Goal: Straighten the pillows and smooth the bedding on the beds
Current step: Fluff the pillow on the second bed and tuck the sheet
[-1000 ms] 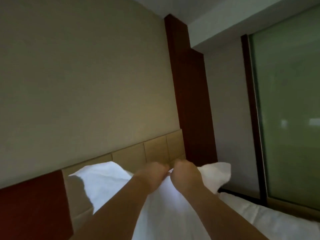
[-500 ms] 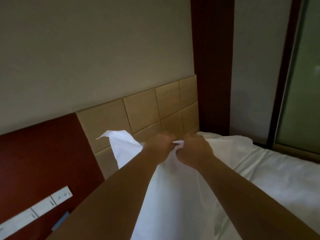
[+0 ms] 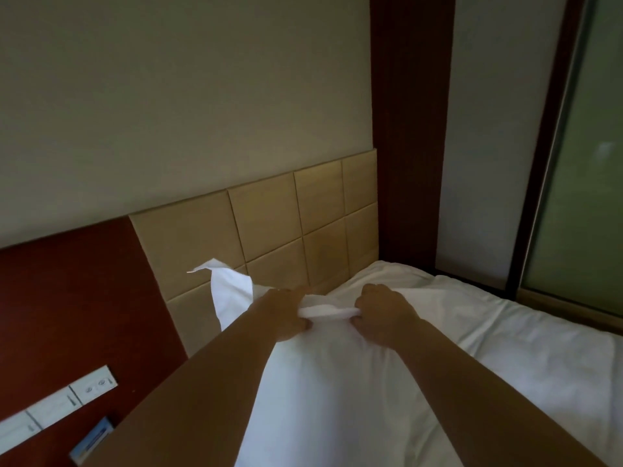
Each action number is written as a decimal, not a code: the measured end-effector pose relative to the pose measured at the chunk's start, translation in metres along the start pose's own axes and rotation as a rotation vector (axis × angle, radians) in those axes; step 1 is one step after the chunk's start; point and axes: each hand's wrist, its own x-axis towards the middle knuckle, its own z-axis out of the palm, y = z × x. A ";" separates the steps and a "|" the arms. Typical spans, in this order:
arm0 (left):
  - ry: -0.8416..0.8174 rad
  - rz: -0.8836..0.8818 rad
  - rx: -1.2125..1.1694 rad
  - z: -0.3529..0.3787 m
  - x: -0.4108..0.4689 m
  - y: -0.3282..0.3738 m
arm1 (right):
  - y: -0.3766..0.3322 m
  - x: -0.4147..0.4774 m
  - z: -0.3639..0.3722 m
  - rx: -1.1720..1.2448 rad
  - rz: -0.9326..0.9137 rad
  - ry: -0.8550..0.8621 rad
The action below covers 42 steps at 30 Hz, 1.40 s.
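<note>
Gripping the pillow (image 3: 323, 382) by its top edge w/ both hands: left hand (image 3: 286, 315) and right hand (image 3: 384, 315) are each curled tight round a bunched roll of the white case, a short stretch of fabric pulled taut btwn them. The pillow stands on end at the head of the bed, just in front of the tan padded headboard (image 3: 269, 227), w/ one loose corner of the case sticking up to the left. Holding it by the top like that lets the filling drop & even out, I'd guess, before it's laid flat vs. the headboard. White bedding (image 3: 505, 335) lies to the right, rumpled near the far corner, so smoothing looks not yet done. A dark red wall panel (image 3: 67, 298) w/ a switch plate (image 3: 91, 387) sits left of the bed; a frosted glass door (image 3: 590, 197) is on the right. Risk: letting go unevenly would prob. leave the pillow slumped to one side.
</note>
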 end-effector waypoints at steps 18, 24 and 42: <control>-0.083 0.024 0.386 0.047 0.048 -0.023 | 0.011 0.041 0.069 -0.039 0.020 -0.178; -0.118 0.073 0.400 0.068 0.092 -0.084 | -0.018 0.095 0.098 -0.087 0.108 -0.203; -0.461 0.080 -0.111 0.176 0.209 -0.261 | -0.084 0.244 0.198 -0.467 0.042 -0.222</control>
